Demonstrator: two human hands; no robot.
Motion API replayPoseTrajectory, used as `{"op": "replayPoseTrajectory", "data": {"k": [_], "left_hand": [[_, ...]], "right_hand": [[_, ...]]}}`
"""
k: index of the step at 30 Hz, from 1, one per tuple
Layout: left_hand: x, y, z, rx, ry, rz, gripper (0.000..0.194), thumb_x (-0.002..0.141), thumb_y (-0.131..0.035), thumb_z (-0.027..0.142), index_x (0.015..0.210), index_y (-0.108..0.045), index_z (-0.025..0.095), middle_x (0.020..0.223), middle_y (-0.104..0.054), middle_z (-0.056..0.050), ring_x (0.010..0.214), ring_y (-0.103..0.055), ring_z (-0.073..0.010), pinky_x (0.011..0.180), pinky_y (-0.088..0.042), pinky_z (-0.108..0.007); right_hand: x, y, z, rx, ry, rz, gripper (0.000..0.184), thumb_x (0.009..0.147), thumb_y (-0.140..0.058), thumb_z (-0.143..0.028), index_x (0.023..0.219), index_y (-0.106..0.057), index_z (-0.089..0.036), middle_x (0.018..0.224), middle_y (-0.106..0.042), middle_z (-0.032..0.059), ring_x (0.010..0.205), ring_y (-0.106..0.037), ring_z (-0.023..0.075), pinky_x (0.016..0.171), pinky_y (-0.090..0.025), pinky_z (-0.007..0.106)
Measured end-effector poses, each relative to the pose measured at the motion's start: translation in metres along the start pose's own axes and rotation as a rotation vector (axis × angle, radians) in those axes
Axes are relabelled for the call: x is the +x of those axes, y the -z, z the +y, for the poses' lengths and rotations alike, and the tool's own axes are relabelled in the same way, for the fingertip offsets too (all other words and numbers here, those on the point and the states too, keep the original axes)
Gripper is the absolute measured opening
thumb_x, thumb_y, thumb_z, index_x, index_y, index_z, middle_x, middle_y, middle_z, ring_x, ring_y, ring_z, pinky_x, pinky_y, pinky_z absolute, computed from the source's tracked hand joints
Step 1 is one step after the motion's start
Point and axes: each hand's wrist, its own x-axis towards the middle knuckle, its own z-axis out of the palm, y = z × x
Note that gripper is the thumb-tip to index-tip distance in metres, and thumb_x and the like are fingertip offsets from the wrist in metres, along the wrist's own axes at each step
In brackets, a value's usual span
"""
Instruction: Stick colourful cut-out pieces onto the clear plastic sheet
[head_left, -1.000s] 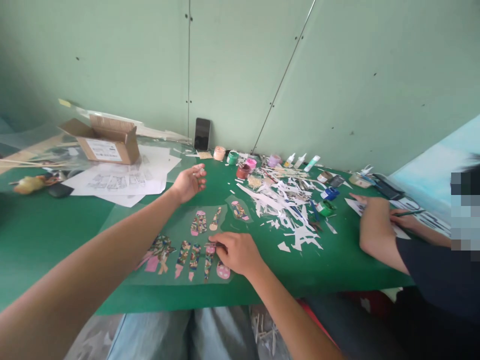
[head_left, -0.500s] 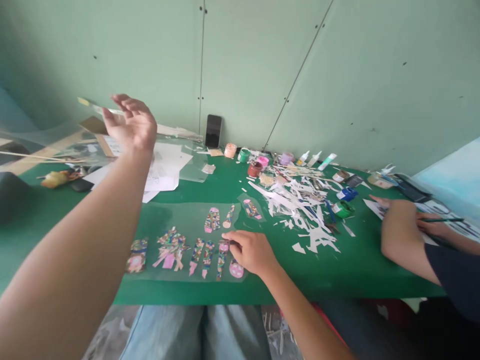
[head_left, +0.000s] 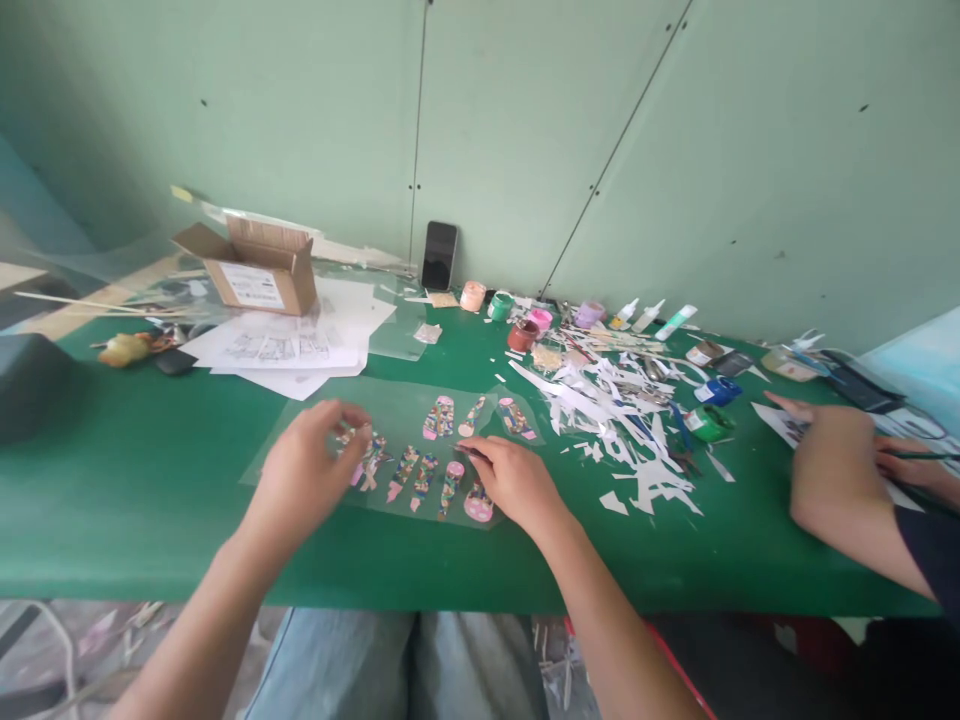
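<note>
The right hand [head_left: 517,485] is pinching a thin dark tool [head_left: 470,452] between thumb and forefinger; which tool it is, I cannot tell. The slim patterned piece [head_left: 450,490] is lying flat on the clear sheet [head_left: 394,400], at about nine o'clock from this hand. Its long axis is running from nearly one o'clock, where the pink end is pointing, to nearly seven. The right hand is being clearly the nearer one. The spotted pink piece [head_left: 478,508] is lying just beside the right hand, at its eight o'clock.

The left hand [head_left: 311,460] is hovering at the sheet's nine o'clock side, with fingers loosely curving, partly hiding the strip cluster [head_left: 369,468]; I cannot tell if it is holding something.

Compared with half a second ago, the left hand is no longer reaching up in front of the cardboard box [head_left: 259,275], so the box is showing fully. The tool is no longer covering the slim piece's pink end; it is pointing just beyond it, toward eleven o'clock.
</note>
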Motion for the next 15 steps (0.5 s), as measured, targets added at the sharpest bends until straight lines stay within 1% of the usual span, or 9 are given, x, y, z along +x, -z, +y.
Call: {"op": "replayPoseTrajectory", "data": {"k": [1, 2, 4, 6, 8, 10, 11, 13, 15], "left_hand": [[-0.013, -0.005, -0.009, 0.169, -0.09, -0.034, 0.015, 0.08, -0.056, 0.038, 0.084, -0.065, 0.026, 0.088, -0.067, -0.003, 0.085, -0.058, -0.0255, 0.082, -0.045, -0.042], [-0.024, -0.008, -0.017, 0.27, -0.162, -0.063, 0.018, 0.084, -0.051, 0.037, 0.086, -0.065, 0.026, 0.094, -0.068, -0.004, 0.091, -0.059, -0.0272, 0.088, -0.044, -0.045], [-0.037, -0.012, -0.024, 0.405, -0.236, -0.087, 0.023, 0.089, -0.046, 0.036, 0.09, -0.066, 0.027, 0.103, -0.07, -0.005, 0.097, -0.06, -0.0284, 0.091, -0.043, -0.047], [-0.043, -0.014, -0.025, 0.481, -0.277, -0.074, 0.026, 0.093, -0.042, 0.034, 0.092, -0.067, 0.026, 0.105, -0.071, -0.005, 0.098, -0.061, -0.0279, 0.09, -0.043, -0.047], [-0.045, -0.014, -0.023, 0.531, -0.318, -0.044, 0.026, 0.094, -0.042, 0.032, 0.094, -0.067, 0.026, 0.105, -0.072, -0.004, 0.096, -0.062, -0.0268, 0.094, -0.041, -0.049], [-0.045, -0.014, -0.02, 0.556, -0.353, -0.033, 0.026, 0.094, -0.042, 0.03, 0.094, -0.068, 0.026, 0.105, -0.072, -0.003, 0.097, -0.063, -0.0261, 0.099, -0.037, -0.05], [-0.045, -0.014, -0.02, 0.56, -0.36, -0.041, 0.026, 0.095, -0.042, 0.03, 0.094, -0.068, 0.026, 0.105, -0.073, -0.003, 0.097, -0.064, -0.0259, 0.1, -0.037, -0.05], [-0.045, -0.014, -0.019, 0.559, -0.351, -0.06, 0.027, 0.095, -0.042, 0.03, 0.094, -0.069, 0.026, 0.106, -0.073, -0.003, 0.097, -0.064, -0.0261, 0.098, -0.039, -0.049], [-0.045, -0.013, -0.019, 0.562, -0.334, -0.063, 0.028, 0.095, -0.043, 0.031, 0.099, -0.07, 0.027, 0.11, -0.072, -0.004, 0.1, -0.065, -0.0268, 0.099, -0.04, -0.049]], "right_hand": [[-0.001, -0.001, 0.001, 0.04, 0.01, 0.007, 0.034, 0.095, -0.045, -0.022, 0.119, -0.068, -0.03, 0.107, -0.072, 0.0014, 0.092, -0.069, 0.0182, 0.077, -0.051, 0.026], [-0.002, -0.002, 0.003, 0.082, 0.027, 0.02, 0.035, 0.095, -0.044, -0.022, 0.12, -0.067, -0.03, 0.108, -0.072, 0.0012, 0.094, -0.069, 0.0182, 0.079, -0.051, 0.026], [-0.006, -0.006, 0.007, 0.163, 0.087, 0.074, 0.036, 0.095, -0.041, -0.021, 0.121, -0.065, -0.029, 0.112, -0.071, 0.0016, 0.099, -0.068, 0.018, 0.082, -0.051, 0.027], [-0.011, -0.011, 0.014, 0.202, 0.156, 0.215, 0.036, 0.093, -0.038, -0.019, 0.116, -0.066, -0.025, 0.111, -0.071, 0.0044, 0.1, -0.067, 0.0186, 0.085, -0.051, 0.029], [-0.015, -0.015, 0.021, 0.175, 0.156, 0.433, 0.036, 0.092, -0.035, -0.019, 0.106, -0.067, -0.023, 0.103, -0.072, 0.0082, 0.097, -0.067, 0.0209, 0.087, -0.05, 0.033], [-0.017, -0.018, 0.027, 0.129, 0.047, 0.635, 0.035, 0.091, -0.034, -0.021, 0.1, -0.068, -0.022, 0.097, -0.072, 0.0107, 0.093, -0.066, 0.0233, 0.088, -0.049, 0.036], [-0.016, -0.019, 0.028, 0.121, -0.03, 0.697, 0.034, 0.091, -0.034, -0.022, 0.1, -0.067, -0.021, 0.096, -0.071, 0.0114, 0.092, -0.066, 0.0239, 0.087, -0.049, 0.037], [-0.014, -0.019, 0.03, 0.129, -0.169, 0.746, 0.034, 0.09, -0.034, -0.021, 0.102, -0.066, -0.02, 0.1, -0.069, 0.0126, 0.093, -0.064, 0.0246, 0.086, -0.048, 0.037], [-0.011, -0.018, 0.029, 0.115, -0.258, 0.74, 0.036, 0.089, -0.034, -0.02, 0.106, -0.066, -0.019, 0.102, -0.067, 0.0143, 0.095, -0.063, 0.0259, 0.086, -0.047, 0.038]]}}
